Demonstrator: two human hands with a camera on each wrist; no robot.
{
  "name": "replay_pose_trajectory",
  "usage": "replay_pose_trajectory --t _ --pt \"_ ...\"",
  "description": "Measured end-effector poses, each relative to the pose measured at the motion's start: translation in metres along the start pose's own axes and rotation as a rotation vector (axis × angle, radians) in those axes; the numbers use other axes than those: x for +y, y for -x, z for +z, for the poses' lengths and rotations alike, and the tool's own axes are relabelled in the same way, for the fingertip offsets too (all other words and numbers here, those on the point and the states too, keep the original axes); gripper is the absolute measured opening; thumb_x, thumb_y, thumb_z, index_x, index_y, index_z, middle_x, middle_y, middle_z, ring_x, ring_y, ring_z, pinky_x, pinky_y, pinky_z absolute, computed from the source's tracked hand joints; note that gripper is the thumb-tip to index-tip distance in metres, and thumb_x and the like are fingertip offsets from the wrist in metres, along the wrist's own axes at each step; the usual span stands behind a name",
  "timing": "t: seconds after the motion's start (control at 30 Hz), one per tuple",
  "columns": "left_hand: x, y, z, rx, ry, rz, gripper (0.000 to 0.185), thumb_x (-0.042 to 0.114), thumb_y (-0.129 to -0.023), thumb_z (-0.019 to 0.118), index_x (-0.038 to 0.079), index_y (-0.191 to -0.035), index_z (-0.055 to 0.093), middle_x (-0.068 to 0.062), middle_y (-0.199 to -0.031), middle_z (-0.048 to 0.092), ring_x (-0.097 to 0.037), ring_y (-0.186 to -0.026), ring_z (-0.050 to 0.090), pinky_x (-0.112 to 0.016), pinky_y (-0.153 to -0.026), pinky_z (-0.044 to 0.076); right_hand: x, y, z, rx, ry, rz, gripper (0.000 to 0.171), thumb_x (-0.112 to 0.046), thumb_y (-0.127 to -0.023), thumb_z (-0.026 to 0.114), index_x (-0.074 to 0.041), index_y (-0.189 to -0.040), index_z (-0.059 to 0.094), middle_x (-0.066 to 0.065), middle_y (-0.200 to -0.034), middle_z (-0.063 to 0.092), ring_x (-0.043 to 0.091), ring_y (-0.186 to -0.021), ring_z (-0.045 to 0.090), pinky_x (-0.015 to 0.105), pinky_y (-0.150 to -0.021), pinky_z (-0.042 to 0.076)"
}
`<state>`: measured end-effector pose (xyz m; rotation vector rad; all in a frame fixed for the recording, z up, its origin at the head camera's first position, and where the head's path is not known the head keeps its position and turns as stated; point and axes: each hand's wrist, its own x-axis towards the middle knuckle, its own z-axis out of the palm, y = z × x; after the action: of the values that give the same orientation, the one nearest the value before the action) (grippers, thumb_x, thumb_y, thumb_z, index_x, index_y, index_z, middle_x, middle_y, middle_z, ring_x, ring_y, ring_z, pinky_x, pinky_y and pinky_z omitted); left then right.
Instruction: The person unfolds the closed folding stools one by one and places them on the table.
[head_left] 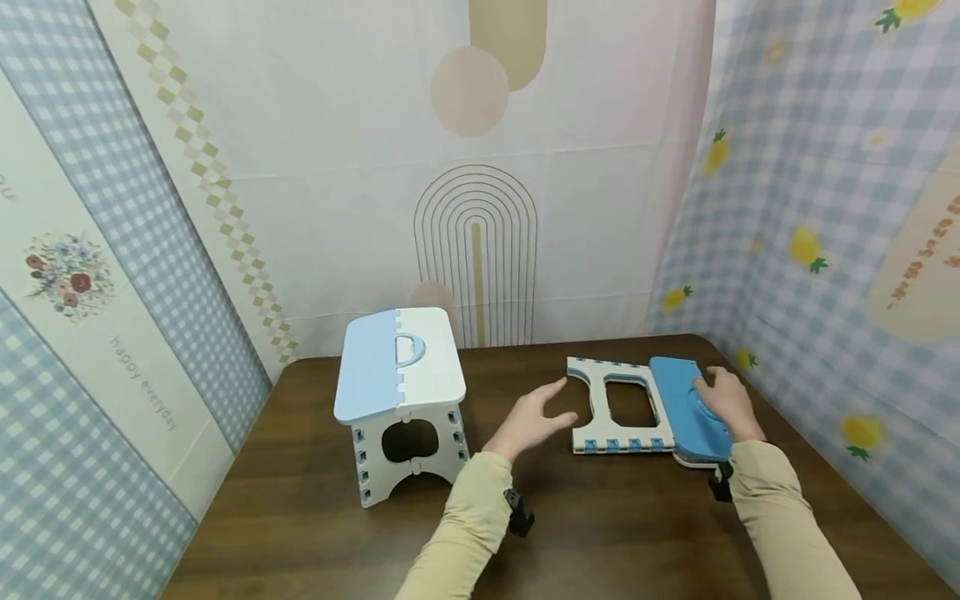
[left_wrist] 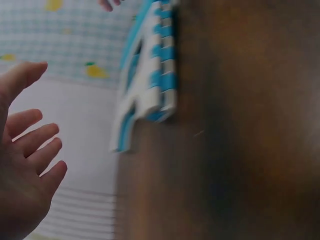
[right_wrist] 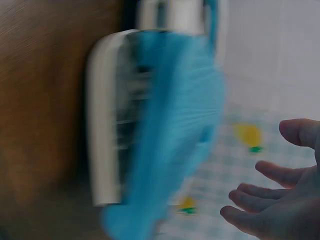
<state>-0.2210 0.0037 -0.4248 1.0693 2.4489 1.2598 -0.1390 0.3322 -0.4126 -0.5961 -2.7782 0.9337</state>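
Note:
A folding stool (head_left: 630, 408), folded flat, lies on the table's right side, its white leg frame pointing left and its blue top (head_left: 686, 408) at the right. My left hand (head_left: 528, 421) hovers left of the leg frame, thumb and fingers spread, holding nothing. Over the blue top is my right hand (head_left: 726, 400), overlapping its right edge in the head view. In the right wrist view its fingers (right_wrist: 267, 195) are parted and stand apart from the blurred stool (right_wrist: 170, 120). The left wrist view shows the folded legs' hinged edge (left_wrist: 162, 65) beyond the left hand (left_wrist: 30, 155).
A second folding stool (head_left: 405, 392) stands unfolded on the left of the brown wooden table (head_left: 315, 533), with a light blue and white top and a carry handle. Patterned cloth (head_left: 480, 208) hangs behind the table and along both sides.

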Motion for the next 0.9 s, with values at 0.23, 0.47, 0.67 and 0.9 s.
replay_pose_trajectory --t 0.23,0.47,0.67,0.9 --pt "-0.005 -0.012 0.042 -0.089 0.000 -0.030 0.076 0.039 -0.091 0.066 0.021 -0.154 0.027 0.000 -0.162 0.025 -0.019 -0.150 0.023 -0.042 -0.120 0.028 0.033 -0.006 0.002 -0.107 -0.139 0.198 0.076 -0.035 -0.102 0.026 0.016 -0.147 -0.008 0.048 -0.146 0.009 0.061 -0.131 0.024 0.065 -0.101 0.036" --pt "-0.004 -0.024 0.070 -0.121 0.016 -0.042 0.082 0.033 -0.089 0.068 0.018 -0.155 0.022 0.000 -0.164 0.018 -0.020 -0.152 0.015 -0.042 -0.121 0.026 0.051 -0.010 0.001 -0.114 -0.252 0.301 0.078 -0.039 -0.101 0.023 0.016 -0.147 -0.008 0.045 -0.149 0.002 0.058 -0.137 0.015 0.063 -0.111 0.026" --pt "-0.006 -0.022 0.092 -0.167 -0.020 -0.083 0.077 0.030 -0.091 0.066 0.019 -0.155 0.024 -0.006 -0.163 0.021 -0.023 -0.151 0.018 -0.043 -0.120 0.028 0.064 -0.009 0.011 -0.018 -0.357 0.363 0.060 -0.035 -0.101 0.028 0.018 -0.130 0.037 0.034 -0.111 0.038 0.037 -0.099 0.041 0.045 -0.084 0.040" --pt "-0.005 -0.024 0.104 -0.136 -0.225 -0.097 0.074 0.032 -0.091 0.066 0.018 -0.153 0.030 -0.007 -0.159 0.031 -0.025 -0.149 0.026 -0.039 -0.121 0.025 0.066 -0.006 0.018 0.044 -0.302 0.367 0.057 -0.023 -0.100 0.030 0.019 -0.138 0.031 0.039 -0.130 0.036 0.042 -0.106 0.042 0.048 -0.087 0.043"
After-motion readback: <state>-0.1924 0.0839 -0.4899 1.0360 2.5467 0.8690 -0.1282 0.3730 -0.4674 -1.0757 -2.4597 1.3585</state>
